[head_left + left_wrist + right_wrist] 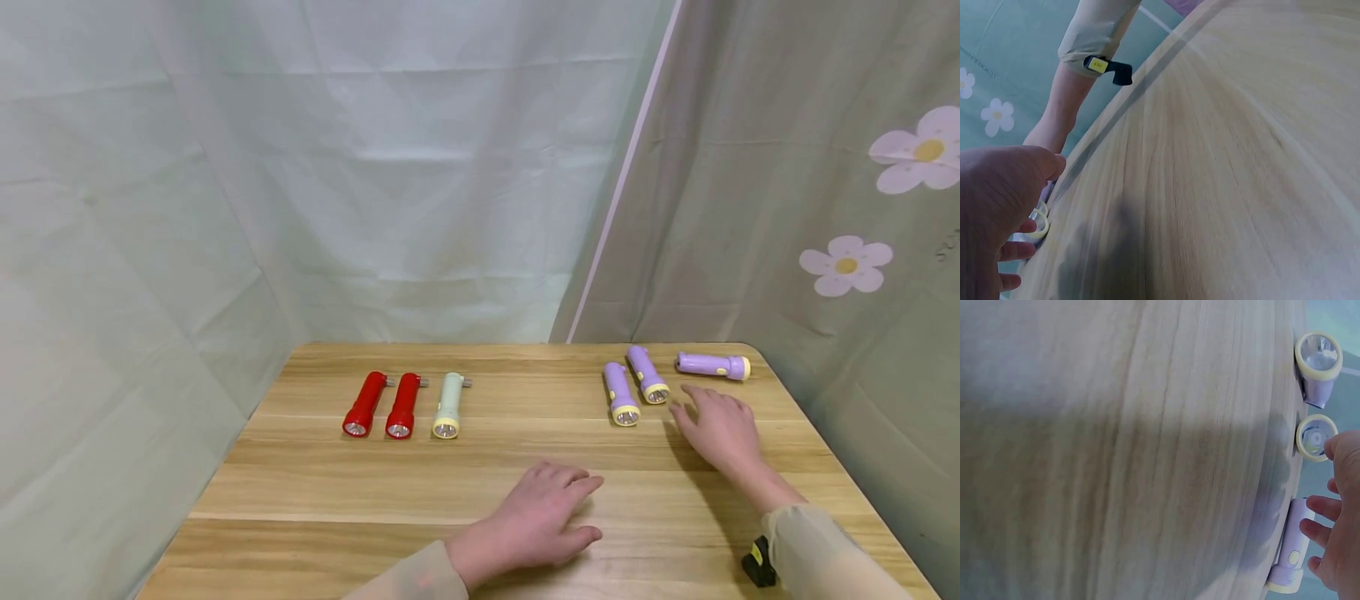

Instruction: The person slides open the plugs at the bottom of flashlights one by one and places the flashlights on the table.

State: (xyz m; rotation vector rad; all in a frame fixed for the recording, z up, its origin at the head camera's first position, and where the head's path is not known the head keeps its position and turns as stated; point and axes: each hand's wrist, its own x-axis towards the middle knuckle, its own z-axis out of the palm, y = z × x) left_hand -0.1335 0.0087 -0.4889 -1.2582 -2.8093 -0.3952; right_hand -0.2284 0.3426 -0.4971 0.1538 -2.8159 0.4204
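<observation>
Three purple flashlights lie at the back right of the wooden table. One purple flashlight (619,393) and a second purple flashlight (648,375) point their lenses toward the front. The third purple flashlight (711,366) lies crosswise, lens to the right. My right hand (718,429) hovers just in front of them, fingers spread and nothing held. In the right wrist view its fingertips overlap the crosswise purple flashlight (1291,547) and come close to the lens of the purple flashlight (1316,437) beside it. Over the front middle of the table, my left hand (543,515) is empty, fingers relaxed.
At the back left lie a red flashlight (364,406), another red flashlight (403,407) and a pale green flashlight (447,407), side by side, lenses forward. Curtains (450,167) hang behind and beside the table (315,500). A black wrist device (759,563) sits at the right sleeve.
</observation>
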